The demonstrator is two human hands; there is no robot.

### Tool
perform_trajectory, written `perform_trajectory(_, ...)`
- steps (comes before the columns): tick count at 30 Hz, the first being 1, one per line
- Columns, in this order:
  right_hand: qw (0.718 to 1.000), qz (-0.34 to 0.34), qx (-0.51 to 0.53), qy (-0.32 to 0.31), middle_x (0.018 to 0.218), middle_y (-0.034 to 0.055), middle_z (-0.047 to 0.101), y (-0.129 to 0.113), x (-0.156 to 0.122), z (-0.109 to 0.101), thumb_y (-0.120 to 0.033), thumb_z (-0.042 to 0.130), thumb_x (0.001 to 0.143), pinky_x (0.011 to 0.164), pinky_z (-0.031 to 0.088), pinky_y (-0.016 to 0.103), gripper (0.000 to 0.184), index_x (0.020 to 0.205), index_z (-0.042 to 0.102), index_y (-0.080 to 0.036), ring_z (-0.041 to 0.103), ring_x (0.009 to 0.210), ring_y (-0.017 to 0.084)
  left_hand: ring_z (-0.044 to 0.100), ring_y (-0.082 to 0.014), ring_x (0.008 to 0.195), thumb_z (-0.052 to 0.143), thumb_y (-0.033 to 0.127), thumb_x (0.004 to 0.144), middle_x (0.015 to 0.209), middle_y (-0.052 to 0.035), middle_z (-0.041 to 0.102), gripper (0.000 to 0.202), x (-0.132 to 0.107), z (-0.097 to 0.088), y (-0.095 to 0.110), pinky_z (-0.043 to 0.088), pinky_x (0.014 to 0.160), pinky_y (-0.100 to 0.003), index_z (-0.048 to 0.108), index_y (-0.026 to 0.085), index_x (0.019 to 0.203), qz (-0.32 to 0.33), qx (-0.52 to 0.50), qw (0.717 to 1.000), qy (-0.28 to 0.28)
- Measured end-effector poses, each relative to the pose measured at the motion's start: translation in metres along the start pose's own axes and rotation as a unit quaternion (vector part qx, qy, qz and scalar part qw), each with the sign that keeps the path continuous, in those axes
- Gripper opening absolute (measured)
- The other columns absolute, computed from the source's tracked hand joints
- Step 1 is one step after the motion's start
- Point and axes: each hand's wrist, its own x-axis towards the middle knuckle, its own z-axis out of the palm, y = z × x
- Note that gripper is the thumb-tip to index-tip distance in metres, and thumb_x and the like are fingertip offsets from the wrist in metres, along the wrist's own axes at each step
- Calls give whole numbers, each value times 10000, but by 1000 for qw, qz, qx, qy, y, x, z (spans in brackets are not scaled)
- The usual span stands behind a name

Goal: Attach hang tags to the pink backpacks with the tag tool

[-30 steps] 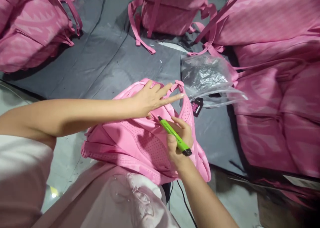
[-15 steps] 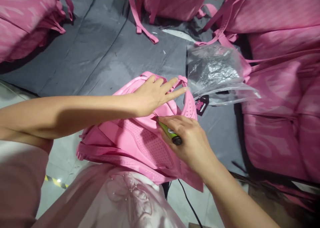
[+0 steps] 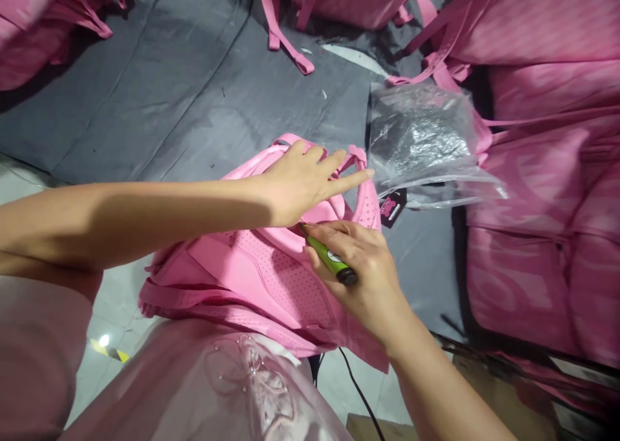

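A pink backpack [image 3: 223, 266] lies at the table's near edge against my body, its dotted back panel and straps facing up. My left hand [image 3: 307, 179] rests flat on its upper part, palm down with fingers spread. Wrapped in my right hand [image 3: 365, 266] is a green pen-like tool [image 3: 324, 255] with a black butt end. Its dark tip points at the backpack fabric just below my left hand; whether it touches I cannot tell. A black tag with a pink figure [image 3: 392, 207] lies beside the strap.
A clear plastic bag [image 3: 421, 131] with something dark under or inside it lies to the right. More pink backpacks [image 3: 523, 273] are piled along the right; others are at the back and far left. Grey cloth [image 3: 194, 92] covers the table. A black cable [image 3: 361, 389] hangs below.
The view has shifted slightly. Both hands stay at nearly the same spot on the backpack, with the tool still in my right hand and its tip at the fabric.
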Motion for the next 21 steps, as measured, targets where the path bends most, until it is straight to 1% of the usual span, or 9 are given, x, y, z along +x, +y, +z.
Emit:
perform_trajectory(2, 1000, 3, -22, -16, 988, 58, 771, -1, 2, -2, -228, 647, 916, 770, 538, 391, 158, 1061, 710, -221, 714, 922, 235, 447, -407, 1321, 713, 291, 783, 1668, -98, 217, 1064, 0, -1, 0, 300, 1103, -529, 51, 335, 1614, 3, -4, 1000, 0)
perform_trajectory(4, 999, 3, -21, -24, 984, 61, 770, -3, 3, -3, -239, 642, 922, 774, 540, 393, 141, 1043, 711, -216, 714, 922, 237, 449, -402, 1317, 699, 286, 788, 1667, -92, 225, 1052, 0, -1, 0, 309, 1101, -529, 50, 335, 1614, 4, -6, 1000, 2)
perform_trajectory(8, 1000, 10, -21, -13, 958, 62, 773, -6, 5, -2, -242, 633, 928, 750, 548, 395, 138, 1036, 709, -201, 714, 897, 240, 462, -393, 1298, 679, 242, 794, 1662, -111, 233, 1029, -1, -2, 1, 330, 1085, -523, 64, 317, 1616, 5, -1, 1000, 0)
perform_trajectory(12, 1000, 19, -5, -3, 958, 64, 778, -8, 5, 0, -237, 626, 930, 755, 563, 388, 148, 1047, 708, -202, 717, 883, 229, 451, -393, 1304, 691, 276, 786, 1661, -100, 236, 1046, 0, -2, 1, 323, 1092, -528, 53, 327, 1613, 8, -4, 1000, -2)
perform_trajectory(15, 999, 31, -23, 2, 939, 63, 779, -9, 4, 1, -249, 645, 919, 731, 554, 389, 142, 1032, 713, -195, 721, 864, 237, 457, -397, 1299, 683, 277, 794, 1649, -109, 255, 1025, 0, -3, 1, 325, 1089, -533, 69, 317, 1614, 13, -12, 1000, -3)
perform_trajectory(18, 999, 34, -24, 13, 948, 64, 782, -12, 4, 2, -258, 643, 923, 747, 541, 391, 146, 1032, 709, -188, 725, 869, 234, 455, -406, 1302, 681, 241, 791, 1647, -112, 259, 1011, 0, -3, 1, 325, 1088, -533, 100, 310, 1615, 11, -27, 1000, -1)
perform_trajectory(21, 996, 57, -66, 14, 956, 62, 782, -14, 3, 4, -295, 650, 922, 738, 510, 399, 153, 1027, 713, -203, 726, 866, 244, 451, -410, 1306, 682, 238, 788, 1648, -108, 258, 1013, 0, -3, 0, 311, 1095, -537, 102, 314, 1615, 13, -33, 999, 0)
